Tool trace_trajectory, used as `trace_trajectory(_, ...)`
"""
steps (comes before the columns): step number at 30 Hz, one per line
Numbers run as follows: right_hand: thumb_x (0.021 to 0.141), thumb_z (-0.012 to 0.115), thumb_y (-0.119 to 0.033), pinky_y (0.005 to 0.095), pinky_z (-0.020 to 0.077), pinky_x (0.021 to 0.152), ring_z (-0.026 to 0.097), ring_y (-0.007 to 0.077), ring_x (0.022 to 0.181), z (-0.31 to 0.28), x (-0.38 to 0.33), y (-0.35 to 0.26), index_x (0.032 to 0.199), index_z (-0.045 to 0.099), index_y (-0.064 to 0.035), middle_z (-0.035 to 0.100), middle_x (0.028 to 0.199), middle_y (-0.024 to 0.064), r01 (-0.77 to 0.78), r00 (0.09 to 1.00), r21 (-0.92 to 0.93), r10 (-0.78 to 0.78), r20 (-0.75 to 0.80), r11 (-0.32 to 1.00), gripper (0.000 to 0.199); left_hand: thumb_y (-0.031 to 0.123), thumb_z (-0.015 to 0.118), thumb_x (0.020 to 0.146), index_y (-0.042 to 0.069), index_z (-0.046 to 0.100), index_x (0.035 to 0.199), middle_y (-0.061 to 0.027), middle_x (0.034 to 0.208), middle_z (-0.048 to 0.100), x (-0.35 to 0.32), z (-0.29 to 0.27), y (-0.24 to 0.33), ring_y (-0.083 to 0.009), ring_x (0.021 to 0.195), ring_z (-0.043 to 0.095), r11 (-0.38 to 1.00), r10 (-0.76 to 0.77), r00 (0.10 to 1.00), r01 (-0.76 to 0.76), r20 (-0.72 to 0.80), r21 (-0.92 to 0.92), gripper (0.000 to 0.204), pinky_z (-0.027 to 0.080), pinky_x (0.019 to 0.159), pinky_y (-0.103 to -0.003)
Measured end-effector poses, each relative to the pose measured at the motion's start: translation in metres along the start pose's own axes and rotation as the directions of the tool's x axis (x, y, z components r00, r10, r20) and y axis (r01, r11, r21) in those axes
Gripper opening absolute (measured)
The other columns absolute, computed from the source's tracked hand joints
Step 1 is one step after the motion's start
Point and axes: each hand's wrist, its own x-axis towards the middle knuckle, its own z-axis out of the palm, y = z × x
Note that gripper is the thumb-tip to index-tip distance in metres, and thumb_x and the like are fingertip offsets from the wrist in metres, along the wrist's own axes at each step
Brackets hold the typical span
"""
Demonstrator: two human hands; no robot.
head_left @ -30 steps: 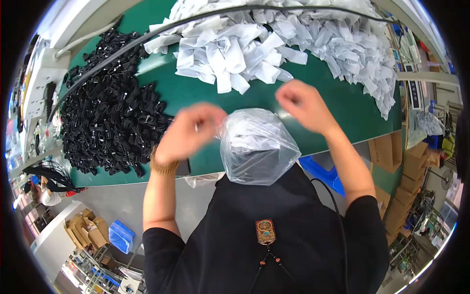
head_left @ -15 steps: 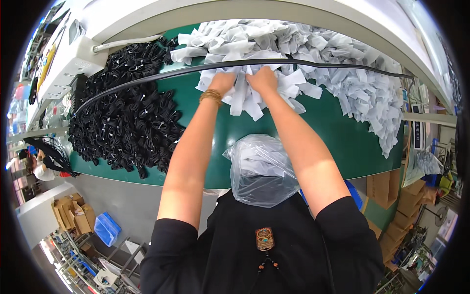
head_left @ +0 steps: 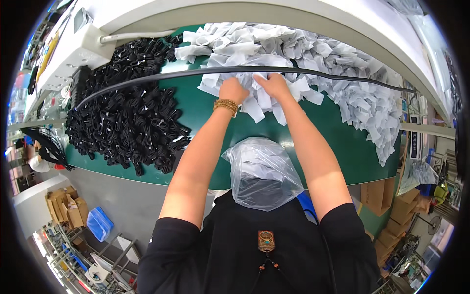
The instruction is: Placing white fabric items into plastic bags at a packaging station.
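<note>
Both my arms reach forward over a green table (head_left: 205, 117). My left hand (head_left: 231, 90) and my right hand (head_left: 272, 84) are side by side in a big heap of small white bags (head_left: 313, 63), fingers closed on pieces at its near edge. A beaded bracelet (head_left: 226, 105) is on my left wrist. A clear plastic bag (head_left: 262, 174) hangs open at my chest, against the table's front edge. A long black cable (head_left: 161, 76) runs across the table just beyond my hands.
A large pile of bundled black cables (head_left: 127, 117) covers the table's left part. A white rail (head_left: 274, 14) borders the far side. Cardboard boxes (head_left: 63, 208) and a blue bin (head_left: 99, 223) stand on the floor at the left, more boxes (head_left: 391, 210) at the right.
My hands left the plastic bag at my chest, reached forward together to the white heap and now grip pieces there. The view has tilted further toward the table.
</note>
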Motion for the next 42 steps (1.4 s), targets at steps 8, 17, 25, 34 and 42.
trace_trajectory(8, 0.081, 0.068, -0.031, 0.0282, 0.0477, 0.058, 0.059, 0.0098, 0.068, -0.028, -0.010, 0.014, 0.088, 0.066, -0.0029, 0.063, 0.075, 0.0044, -0.140, 0.943, 0.259, 0.049, 0.329, 0.956, 0.029, 0.017, 0.070, 0.077, -0.006, 0.060, 0.104, -0.0130, 0.094, 0.067, -0.035, -0.015, -0.044, -0.0231, 0.082, 0.066, 0.416, -0.228, 0.966, 0.212, 0.124, -0.884, 0.037, 0.053, 0.071, -0.035)
trace_trajectory(17, 0.072, 0.067, -0.040, 0.0421, 0.0487, 0.085, 0.061, 0.0383, 0.098, 0.006, -0.004, -0.015, 0.109, 0.060, 0.0034, 0.063, 0.106, 0.0239, 0.020, 0.996, -0.343, -0.050, -0.079, 0.939, 0.057, 0.014, 0.067, 0.082, -0.004, 0.054, 0.112, -0.0127, 0.098, 0.066, -0.058, -0.004, -0.055, -0.0221, 0.084, 0.066, 0.035, -0.277, 0.937, 0.230, 0.212, -0.972, 0.038, 0.054, 0.073, -0.035)
trace_trajectory(25, 0.070, 0.071, -0.028, 0.0469, 0.0486, 0.083, 0.061, 0.0398, 0.095, 0.013, -0.068, -0.006, 0.107, 0.058, 0.0069, 0.063, 0.100, 0.0262, 0.341, 0.940, -0.027, -0.340, 0.033, 0.940, 0.052, 0.015, 0.065, 0.083, -0.001, 0.053, 0.112, -0.0147, 0.099, 0.065, -0.105, 0.002, -0.087, -0.0234, 0.086, 0.065, -0.224, -0.248, 0.905, 0.294, 0.346, -0.929, 0.035, 0.054, 0.075, -0.037)
trace_trajectory(34, 0.066, 0.074, -0.015, 0.0432, 0.0503, 0.079, 0.063, 0.0375, 0.091, 0.052, -0.070, 0.010, 0.112, 0.054, 0.0057, 0.064, 0.097, 0.0234, 0.244, 0.943, -0.369, -0.308, -0.126, 0.897, 0.054, 0.015, 0.066, 0.083, 0.000, 0.053, 0.113, -0.0140, 0.098, 0.065, -0.131, -0.008, -0.086, -0.0227, 0.086, 0.064, -0.170, -0.297, 0.908, 0.254, 0.295, -0.952, 0.035, 0.053, 0.076, -0.037)
trace_trajectory(42, 0.070, 0.069, -0.007, 0.0318, 0.0507, 0.070, 0.062, 0.0189, 0.081, 0.006, -0.108, 0.085, 0.115, 0.054, 0.0011, 0.062, 0.099, 0.0119, -0.288, 0.933, 0.716, 0.017, 0.360, 0.636, 0.049, 0.013, 0.065, 0.084, -0.001, 0.051, 0.116, -0.0154, 0.104, 0.064, -0.155, -0.043, -0.051, -0.0240, 0.093, 0.064, -0.250, -0.145, 0.956, 0.216, 0.257, -0.944, 0.038, 0.052, 0.078, -0.036)
